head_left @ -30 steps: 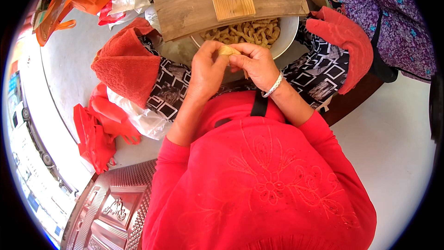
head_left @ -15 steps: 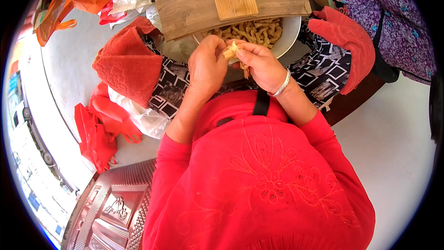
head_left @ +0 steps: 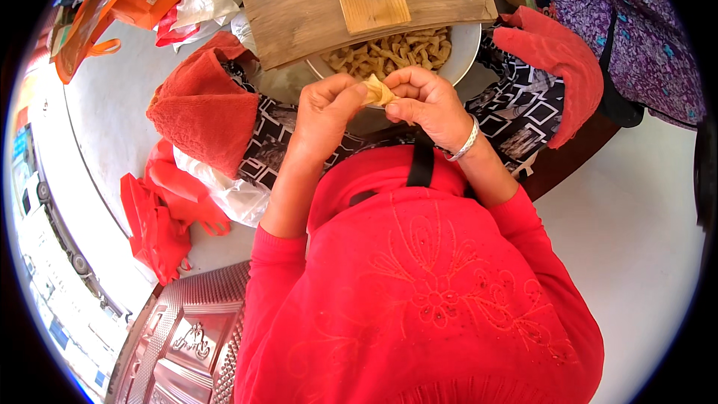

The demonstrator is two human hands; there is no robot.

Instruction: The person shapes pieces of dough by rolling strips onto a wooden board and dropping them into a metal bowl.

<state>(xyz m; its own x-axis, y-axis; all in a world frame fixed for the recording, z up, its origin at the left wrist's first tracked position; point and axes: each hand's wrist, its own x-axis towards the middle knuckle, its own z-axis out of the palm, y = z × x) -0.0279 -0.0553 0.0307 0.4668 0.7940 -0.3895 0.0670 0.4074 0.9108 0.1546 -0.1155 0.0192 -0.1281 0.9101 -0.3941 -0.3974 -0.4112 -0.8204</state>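
Left hand (head_left: 325, 112) and right hand (head_left: 430, 105), fingers clamped on small pale folded dough piece (head_left: 379, 92), above round white bowl (head_left: 464, 49) of shaped pieces. Advice: pinch evenly, keep piece over bowl.

Board (head_left: 314, 7): bare wood, matt, grained. Bowl (head_left: 467, 49): smooth, glossy metal. Towels (head_left: 206, 112): rough red terry cloth. Bag (head_left: 232, 194): thin, shiny plastic. Bangle (head_left: 467, 142): polished metal. Sweater (head_left: 419, 307): embroidered knit cloth.
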